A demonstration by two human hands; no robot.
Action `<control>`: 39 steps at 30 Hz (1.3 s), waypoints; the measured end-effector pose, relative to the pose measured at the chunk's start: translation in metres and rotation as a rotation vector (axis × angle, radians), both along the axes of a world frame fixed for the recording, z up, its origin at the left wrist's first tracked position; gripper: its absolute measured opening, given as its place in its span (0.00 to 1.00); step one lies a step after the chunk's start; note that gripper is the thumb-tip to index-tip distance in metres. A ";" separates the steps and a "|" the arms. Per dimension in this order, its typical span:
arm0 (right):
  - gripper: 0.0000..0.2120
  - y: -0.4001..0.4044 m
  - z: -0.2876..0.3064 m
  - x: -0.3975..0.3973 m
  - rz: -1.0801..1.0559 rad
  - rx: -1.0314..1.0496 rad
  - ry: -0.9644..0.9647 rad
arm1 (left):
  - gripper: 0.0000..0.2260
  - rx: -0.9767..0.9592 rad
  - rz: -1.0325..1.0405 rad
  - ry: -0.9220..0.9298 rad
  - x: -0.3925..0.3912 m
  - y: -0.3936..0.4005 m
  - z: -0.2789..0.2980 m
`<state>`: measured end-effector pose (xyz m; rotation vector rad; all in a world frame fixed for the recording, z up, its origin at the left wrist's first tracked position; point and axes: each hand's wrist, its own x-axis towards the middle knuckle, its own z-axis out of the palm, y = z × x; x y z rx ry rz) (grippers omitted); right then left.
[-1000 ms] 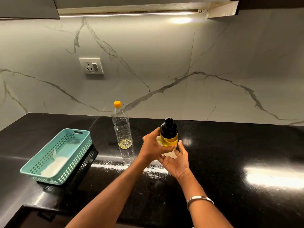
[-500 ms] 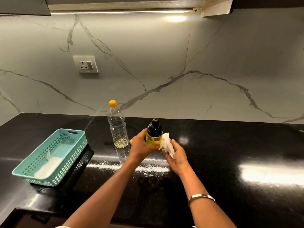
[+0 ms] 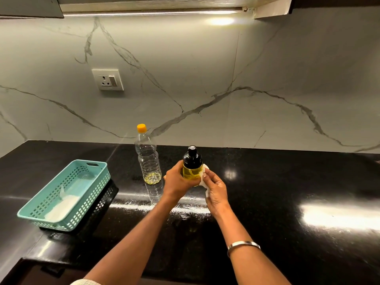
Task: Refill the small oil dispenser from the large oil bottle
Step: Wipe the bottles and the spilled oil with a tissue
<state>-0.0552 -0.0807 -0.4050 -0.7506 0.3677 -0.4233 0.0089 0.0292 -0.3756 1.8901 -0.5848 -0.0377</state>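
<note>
**Dispenser gripped and wiped, big bottle standing by**

Centre of the shot: the small glass oil dispenser with its black pump top [image 3: 192, 166] stands upright, yellow oil filling its clear lower body. The left hand [image 3: 177, 182] wraps it from the left side, fingers curled round the glass, a firm grasp. From the right comes the right hand [image 3: 216, 191], pinching a crumpled white tissue [image 3: 204, 177] and pressing it against the dispenser's right flank. So the dispenser sits squarely between the two hands, touched on both sides; whether its base rests on the glossy black stone counter [image 3: 287, 182] or sits just above it, I cannot tell, the hands hide it.

Just to the left of the left hand, the large clear plastic oil bottle with the orange cap [image 3: 148, 159] stands upright on the counter, cap on, only a shallow layer of yellow oil at its bottom. No hand touches it.

Further left, well apart, a teal perforated plastic basket [image 3: 90, 182] rests on the counter with something white lying inside. A silver bangle [image 3: 242, 246] rings the right wrist.
</note>
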 end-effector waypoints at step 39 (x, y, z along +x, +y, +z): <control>0.20 0.004 -0.005 -0.011 0.310 0.395 0.013 | 0.24 0.030 -0.315 0.045 -0.008 -0.002 0.025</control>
